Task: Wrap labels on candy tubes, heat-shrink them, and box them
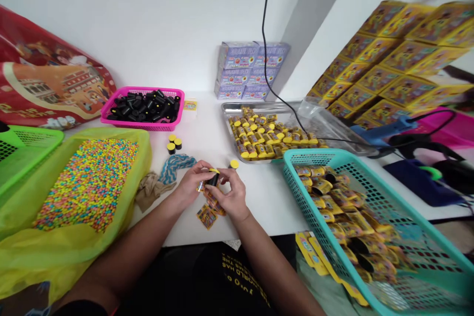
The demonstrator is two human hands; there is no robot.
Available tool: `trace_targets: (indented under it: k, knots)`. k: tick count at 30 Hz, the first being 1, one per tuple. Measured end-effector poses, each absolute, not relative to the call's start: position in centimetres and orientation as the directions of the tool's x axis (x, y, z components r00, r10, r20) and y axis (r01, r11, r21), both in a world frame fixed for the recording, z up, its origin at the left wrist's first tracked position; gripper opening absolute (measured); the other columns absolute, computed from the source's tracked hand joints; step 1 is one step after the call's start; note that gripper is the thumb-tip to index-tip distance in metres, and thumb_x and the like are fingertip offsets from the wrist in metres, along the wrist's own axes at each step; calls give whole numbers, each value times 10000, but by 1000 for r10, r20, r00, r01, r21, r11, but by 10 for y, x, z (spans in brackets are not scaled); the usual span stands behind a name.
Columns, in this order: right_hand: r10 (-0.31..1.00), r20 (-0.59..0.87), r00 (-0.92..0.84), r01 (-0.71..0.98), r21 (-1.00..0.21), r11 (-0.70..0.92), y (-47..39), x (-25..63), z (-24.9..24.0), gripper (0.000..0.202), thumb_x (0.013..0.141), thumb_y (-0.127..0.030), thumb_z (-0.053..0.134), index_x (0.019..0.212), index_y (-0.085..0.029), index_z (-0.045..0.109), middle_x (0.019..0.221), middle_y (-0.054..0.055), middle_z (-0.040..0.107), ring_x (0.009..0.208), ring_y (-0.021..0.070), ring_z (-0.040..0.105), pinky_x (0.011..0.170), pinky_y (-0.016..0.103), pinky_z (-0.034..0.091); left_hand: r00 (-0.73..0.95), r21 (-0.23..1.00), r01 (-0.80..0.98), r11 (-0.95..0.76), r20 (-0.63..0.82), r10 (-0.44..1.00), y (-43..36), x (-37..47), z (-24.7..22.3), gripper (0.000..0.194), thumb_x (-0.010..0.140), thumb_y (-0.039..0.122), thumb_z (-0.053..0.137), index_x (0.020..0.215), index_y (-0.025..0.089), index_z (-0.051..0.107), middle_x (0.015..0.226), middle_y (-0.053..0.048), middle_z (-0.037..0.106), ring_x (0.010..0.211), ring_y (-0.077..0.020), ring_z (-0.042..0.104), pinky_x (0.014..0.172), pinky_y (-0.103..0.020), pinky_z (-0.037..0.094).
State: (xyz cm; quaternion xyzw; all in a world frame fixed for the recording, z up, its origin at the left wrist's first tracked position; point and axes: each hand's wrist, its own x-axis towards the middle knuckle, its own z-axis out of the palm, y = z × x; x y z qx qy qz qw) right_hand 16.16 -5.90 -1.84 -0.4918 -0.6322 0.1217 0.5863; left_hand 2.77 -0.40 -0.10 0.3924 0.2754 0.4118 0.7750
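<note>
Between both hands, over the white table, is a small black container with a yellow lid. My left hand pinches it from the left, with a bit of printed wrapper under the fingertips. My right hand grips the same container from the right, thumb across its lower side. Printed wrappers lie on the table just below the hands. One yellow-lidded piece stands just beyond my right hand. Several more black containers with yellow lids stand farther left, behind a blue-and-white cloth.
At left are a candy-filled tub lined with yellow plastic and a pink basket of black containers. A metal tray holds wrapped containers; a teal basket is at right. Purple boxes stand behind. A black cable hangs over the tray.
</note>
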Motion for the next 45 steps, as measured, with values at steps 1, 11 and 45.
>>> trace_targets:
  k: [1, 11, 45]
  knots:
    - [803, 565, 189, 440, -780, 445, -58, 161, -18, 391, 749, -352, 765, 1087, -222, 616, 854, 19, 633, 744, 175, 599, 657, 320, 503, 493, 822, -437, 364, -119, 862, -3, 28, -3, 269, 626, 258, 813, 797, 173, 623, 693, 9, 643, 630, -135, 606, 600, -242, 429]
    - [968, -32, 249, 145, -987, -69, -39, 148, -2, 320, 643, -434, 785, 772, -171, 657, 632, -4, 645, 559, 165, 586, 526, 278, 448, 430, 698, -579, 422, -178, 885, 1, 31, -6, 328, 682, 397, 816, 755, 128, 643, 689, 10, 594, 584, -94, 574, 524, -205, 410]
    - [721, 691, -56, 524, -594, 610, -105, 133, -23, 385, 800, -184, 719, 1150, -259, 578, 957, 67, 665, 826, 211, 657, 706, 364, 569, 591, 576, -641, 508, -52, 805, 7, 15, 6, 309, 792, 415, 681, 747, 110, 666, 759, -114, 713, 625, -180, 662, 518, -243, 458]
